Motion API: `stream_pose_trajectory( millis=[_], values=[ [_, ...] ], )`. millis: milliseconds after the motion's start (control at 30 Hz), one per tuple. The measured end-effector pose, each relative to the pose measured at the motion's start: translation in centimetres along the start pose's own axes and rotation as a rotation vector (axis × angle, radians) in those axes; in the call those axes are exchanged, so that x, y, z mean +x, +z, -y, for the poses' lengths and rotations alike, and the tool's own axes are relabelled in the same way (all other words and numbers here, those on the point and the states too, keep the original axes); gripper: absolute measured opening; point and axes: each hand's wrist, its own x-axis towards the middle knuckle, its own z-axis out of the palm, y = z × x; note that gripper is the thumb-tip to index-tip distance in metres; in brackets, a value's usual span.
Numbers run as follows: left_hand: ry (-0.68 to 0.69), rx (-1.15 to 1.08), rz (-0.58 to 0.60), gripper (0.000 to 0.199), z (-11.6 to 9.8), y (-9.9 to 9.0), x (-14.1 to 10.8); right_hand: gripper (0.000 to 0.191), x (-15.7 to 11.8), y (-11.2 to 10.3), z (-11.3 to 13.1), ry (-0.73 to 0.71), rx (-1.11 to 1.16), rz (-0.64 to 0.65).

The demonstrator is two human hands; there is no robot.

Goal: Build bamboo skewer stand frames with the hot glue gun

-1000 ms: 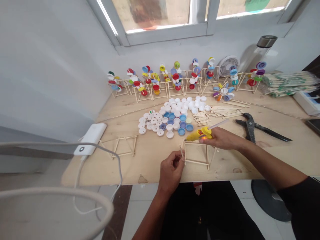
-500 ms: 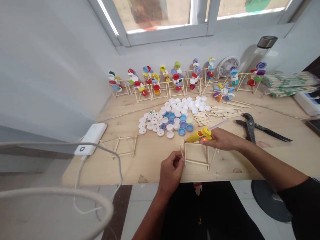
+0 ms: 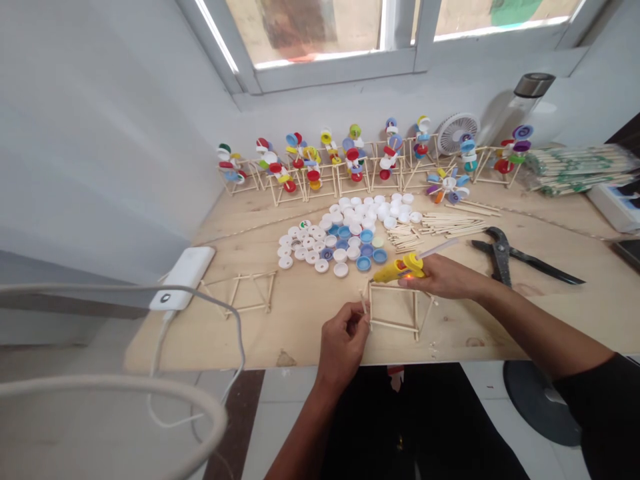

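Note:
A yellow hot glue gun (image 3: pixel 399 269) is held in my right hand (image 3: pixel 443 275), a clear glue stick poking out of its back and a small light glowing on its side. Its nozzle is at the upper left corner of a wooden stick frame (image 3: pixel 416 310) lying near the table's front edge. With fingertips pinched, my left hand (image 3: pixel 344 340) grips a thin wooden stick (image 3: pixel 365 302) at the frame's left side. Bottle caps (image 3: pixel 341 269), white and blue, lie spread just beyond the glue gun.
Another stick frame (image 3: pixel 250 308) lies left, near a white power bank (image 3: pixel 183 277) with a cable. Pliers (image 3: pixel 500 257) and loose sticks (image 3: pixel 453 223) are to the right. Behind stand several cap wheels on stick stands (image 3: pixel 353 175), a small fan (image 3: pixel 457 133) and a bottle (image 3: pixel 525 100).
Almost nothing differs. The glue gun has shifted very slightly, its nozzle still at the frame's corner, and my left hand keeps its pinch on the stick.

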Motion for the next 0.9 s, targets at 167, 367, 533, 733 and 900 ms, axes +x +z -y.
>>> stream_pose_trajectory(
  millis=[167, 367, 533, 733, 900],
  values=[
    [-0.002, 0.004, -0.009, 0.023, 0.00, -0.04, 0.01, 0.042, -0.10, -0.11, 0.07, -0.018, -0.015, 0.027],
    [-0.009, -0.004, -0.007, 0.023, -0.09, 0.00, 0.00, 0.042, -0.04, -0.06, -0.03, -0.014, 0.009, 0.011],
    [0.002, -0.003, -0.006, 0.022, -0.03, -0.01, 0.00, 0.036, -0.29, -0.57, 0.04, -0.047, 0.030, -0.001],
    [-0.024, -0.010, 0.002, 0.024, -0.06, 0.02, 0.02, 0.031, -0.59, -0.71, 0.04, -0.069, 0.046, -0.028],
    [-0.002, -0.010, 0.002, 0.023, -0.10, 0.01, 0.03, 0.038, -0.07, -0.05, -0.12, -0.043, -0.019, 0.003]
  ],
)
